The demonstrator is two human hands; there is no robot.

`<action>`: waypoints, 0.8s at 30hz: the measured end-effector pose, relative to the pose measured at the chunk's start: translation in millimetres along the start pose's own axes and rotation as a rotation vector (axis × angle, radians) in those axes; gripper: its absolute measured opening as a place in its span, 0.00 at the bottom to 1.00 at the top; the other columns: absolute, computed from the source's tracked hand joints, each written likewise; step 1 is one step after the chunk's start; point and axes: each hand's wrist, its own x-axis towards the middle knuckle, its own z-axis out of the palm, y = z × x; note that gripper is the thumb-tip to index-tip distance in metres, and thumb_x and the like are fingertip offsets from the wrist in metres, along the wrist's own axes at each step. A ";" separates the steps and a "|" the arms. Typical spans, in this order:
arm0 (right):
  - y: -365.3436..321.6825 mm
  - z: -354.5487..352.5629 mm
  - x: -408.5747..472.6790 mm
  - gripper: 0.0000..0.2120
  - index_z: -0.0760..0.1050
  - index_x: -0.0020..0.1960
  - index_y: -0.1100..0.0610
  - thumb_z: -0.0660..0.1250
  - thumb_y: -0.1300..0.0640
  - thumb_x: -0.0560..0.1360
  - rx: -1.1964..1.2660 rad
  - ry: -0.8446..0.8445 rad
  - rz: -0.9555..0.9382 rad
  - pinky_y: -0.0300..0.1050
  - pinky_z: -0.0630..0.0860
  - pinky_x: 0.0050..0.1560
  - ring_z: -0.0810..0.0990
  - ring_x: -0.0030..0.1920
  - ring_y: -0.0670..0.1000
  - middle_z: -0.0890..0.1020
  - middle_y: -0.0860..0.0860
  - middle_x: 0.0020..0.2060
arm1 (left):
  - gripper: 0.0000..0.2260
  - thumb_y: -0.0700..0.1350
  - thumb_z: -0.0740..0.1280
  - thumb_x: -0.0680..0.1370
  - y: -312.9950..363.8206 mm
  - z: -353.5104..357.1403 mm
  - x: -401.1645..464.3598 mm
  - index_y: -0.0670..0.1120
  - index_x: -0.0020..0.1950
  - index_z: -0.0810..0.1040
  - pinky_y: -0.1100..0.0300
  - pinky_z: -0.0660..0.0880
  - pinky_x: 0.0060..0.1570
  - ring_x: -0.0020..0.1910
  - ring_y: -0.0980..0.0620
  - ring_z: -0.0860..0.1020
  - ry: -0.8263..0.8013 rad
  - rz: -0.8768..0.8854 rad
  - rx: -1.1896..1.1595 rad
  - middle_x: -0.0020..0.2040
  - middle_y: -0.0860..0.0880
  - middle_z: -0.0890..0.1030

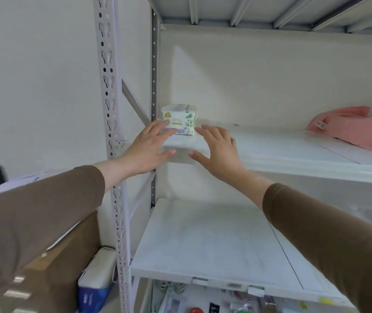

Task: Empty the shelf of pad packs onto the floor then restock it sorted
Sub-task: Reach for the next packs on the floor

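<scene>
Small white pad pack with green leaf print (pixel 179 119) stands at back-left corner of white metal shelf (pixel 293 152). My left hand (pixel 148 147) open, fingertips touching pack's front; my right hand (pixel 217 146) open, just beside it, holding nothing. Best square pack against corner with flat fingers, no squeezing. Shelf rightward bare up to pink folded cloth (pixel 356 129) at right edge.

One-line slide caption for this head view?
Both open hands reach for one pad pack at the shelf's left end.
</scene>
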 end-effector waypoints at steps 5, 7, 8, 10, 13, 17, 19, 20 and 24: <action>-26.2 14.6 -57.4 0.33 0.60 0.76 0.46 0.61 0.34 0.76 0.019 -0.033 -0.052 0.54 0.58 0.72 0.57 0.75 0.53 0.63 0.46 0.76 | 0.28 0.58 0.60 0.81 12.2 15.1 -68.1 0.53 0.80 0.57 0.56 0.43 0.75 0.79 0.53 0.42 -0.015 0.001 0.021 0.81 0.52 0.50; -36.5 26.1 -77.4 0.33 0.60 0.76 0.46 0.61 0.34 0.76 0.013 -0.073 -0.058 0.55 0.58 0.72 0.57 0.75 0.53 0.63 0.45 0.76 | 0.29 0.58 0.60 0.81 9.3 25.0 -93.5 0.53 0.80 0.56 0.57 0.42 0.75 0.79 0.54 0.41 -0.038 -0.009 0.012 0.81 0.52 0.50; -41.6 33.4 -87.3 0.33 0.60 0.76 0.46 0.62 0.34 0.76 0.014 -0.091 -0.057 0.55 0.59 0.72 0.58 0.75 0.53 0.63 0.46 0.76 | 0.29 0.58 0.60 0.81 5.7 30.9 -106.4 0.53 0.80 0.55 0.57 0.41 0.75 0.79 0.54 0.41 -0.054 -0.023 -0.001 0.81 0.52 0.50; -53.5 50.9 -107.6 0.33 0.61 0.76 0.47 0.62 0.35 0.76 0.014 -0.124 -0.046 0.55 0.61 0.71 0.60 0.74 0.54 0.64 0.46 0.75 | 0.29 0.58 0.59 0.81 -2.7 42.8 -134.3 0.53 0.80 0.54 0.58 0.40 0.75 0.79 0.54 0.41 -0.090 -0.057 -0.022 0.81 0.51 0.50; -75.7 83.0 -141.4 0.33 0.61 0.76 0.47 0.62 0.35 0.76 0.013 -0.190 -0.015 0.56 0.61 0.71 0.60 0.74 0.54 0.65 0.46 0.75 | 0.30 0.58 0.58 0.82 -13.9 60.1 -180.0 0.53 0.80 0.53 0.53 0.42 0.77 0.79 0.52 0.41 -0.168 -0.068 -0.036 0.81 0.50 0.49; -109.5 132.6 -192.8 0.33 0.61 0.76 0.47 0.63 0.35 0.76 0.035 -0.297 0.047 0.55 0.61 0.70 0.60 0.74 0.54 0.65 0.47 0.75 | 0.30 0.56 0.59 0.82 -33.2 89.0 -249.3 0.52 0.80 0.52 0.54 0.40 0.76 0.79 0.52 0.41 -0.288 -0.067 -0.082 0.81 0.51 0.47; -124.5 159.6 -222.9 0.33 0.62 0.76 0.48 0.63 0.35 0.76 0.040 -0.341 0.083 0.56 0.61 0.71 0.60 0.74 0.54 0.65 0.47 0.75 | 0.30 0.56 0.60 0.82 -45.2 110.9 -286.2 0.52 0.80 0.53 0.55 0.40 0.76 0.79 0.52 0.41 -0.336 -0.056 -0.100 0.81 0.51 0.47; -130.7 172.8 -239.2 0.33 0.62 0.76 0.48 0.63 0.36 0.76 0.049 -0.369 0.110 0.56 0.61 0.71 0.60 0.74 0.54 0.65 0.47 0.75 | 0.30 0.57 0.60 0.82 -51.1 123.6 -304.8 0.52 0.80 0.53 0.54 0.41 0.76 0.79 0.52 0.41 -0.364 -0.055 -0.114 0.81 0.51 0.48; -145.1 225.1 -306.7 0.33 0.62 0.76 0.48 0.66 0.39 0.75 0.085 -0.491 0.227 0.57 0.61 0.71 0.60 0.73 0.54 0.65 0.47 0.74 | 0.30 0.57 0.60 0.81 -72.2 179.8 -376.3 0.53 0.80 0.54 0.47 0.48 0.78 0.79 0.52 0.42 -0.497 -0.076 -0.161 0.81 0.51 0.49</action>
